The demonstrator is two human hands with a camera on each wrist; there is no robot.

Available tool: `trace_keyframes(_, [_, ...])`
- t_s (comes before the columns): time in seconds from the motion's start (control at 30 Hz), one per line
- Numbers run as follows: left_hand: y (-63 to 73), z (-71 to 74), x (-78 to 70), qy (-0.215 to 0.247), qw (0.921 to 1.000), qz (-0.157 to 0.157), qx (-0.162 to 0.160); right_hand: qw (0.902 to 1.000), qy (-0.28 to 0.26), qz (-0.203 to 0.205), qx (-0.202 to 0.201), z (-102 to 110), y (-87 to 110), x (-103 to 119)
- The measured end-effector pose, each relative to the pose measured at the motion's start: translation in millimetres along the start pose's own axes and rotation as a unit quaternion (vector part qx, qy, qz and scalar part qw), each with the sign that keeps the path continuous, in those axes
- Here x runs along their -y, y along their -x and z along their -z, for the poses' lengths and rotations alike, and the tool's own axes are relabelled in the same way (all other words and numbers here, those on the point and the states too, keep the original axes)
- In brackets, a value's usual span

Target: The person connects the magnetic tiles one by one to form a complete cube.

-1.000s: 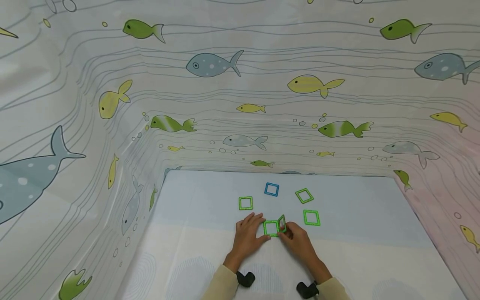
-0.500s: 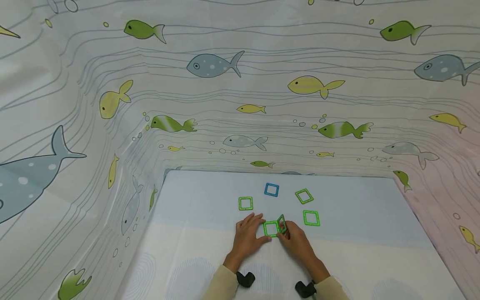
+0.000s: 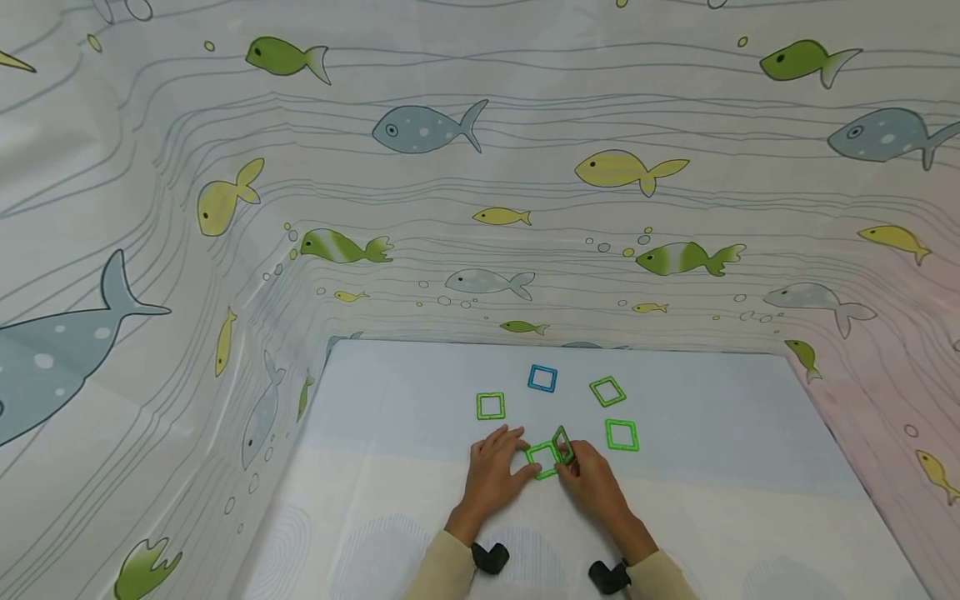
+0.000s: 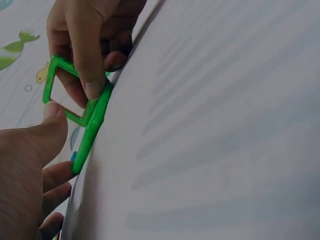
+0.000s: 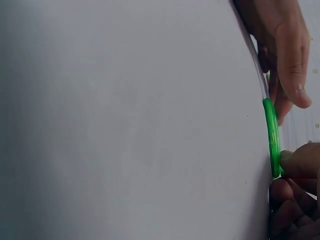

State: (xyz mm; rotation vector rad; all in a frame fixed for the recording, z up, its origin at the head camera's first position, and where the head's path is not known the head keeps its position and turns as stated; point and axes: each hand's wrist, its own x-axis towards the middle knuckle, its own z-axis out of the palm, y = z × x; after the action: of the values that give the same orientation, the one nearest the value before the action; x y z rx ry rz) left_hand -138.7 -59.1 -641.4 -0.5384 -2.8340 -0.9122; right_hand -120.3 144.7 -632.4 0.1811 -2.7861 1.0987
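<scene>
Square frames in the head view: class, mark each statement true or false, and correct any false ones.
1. Exactly one blue frame lies on the tabletop. True.
2. The left hand touches none of the frames. False: the left hand touches the flat green frame between the hands.
3. The right hand holds a raised green frame. True.
4. The blue frame is the one nearest the person. False: it lies beyond both hands, towards the far edge of the tabletop.
5. Both sleeves are black. False: the sleeves are pale beige.
</scene>
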Motion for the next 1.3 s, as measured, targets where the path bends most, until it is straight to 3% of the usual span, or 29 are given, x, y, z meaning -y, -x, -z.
trace_keyframes(0.2, [-0.9,-0.6,1.2,0.010,0.9999,0.000,-0.005,0.9999,0.000,0.005,-0.008,0.0,-1.7,1.6])
trace_keyframes(0.63, [-0.9,-0.7,0.9,0.013,0.9969,-0.037,-0.068,0.9991,0.005,0.025,-0.034,-2.2,-3.2,3.7])
trace_keyframes(0.83, [-1.1,-1.2,0.8,0.020,0.9980,-0.021,-0.055,0.9988,0.005,0.034,-0.034,-2.9,-1.2,2.9])
trace_keyframes(1.3, [0.0,-5.0,1.7,-0.007,0.9996,-0.010,-0.026,0.9989,0.016,0.036,0.025,-4.4,0.4,4.7])
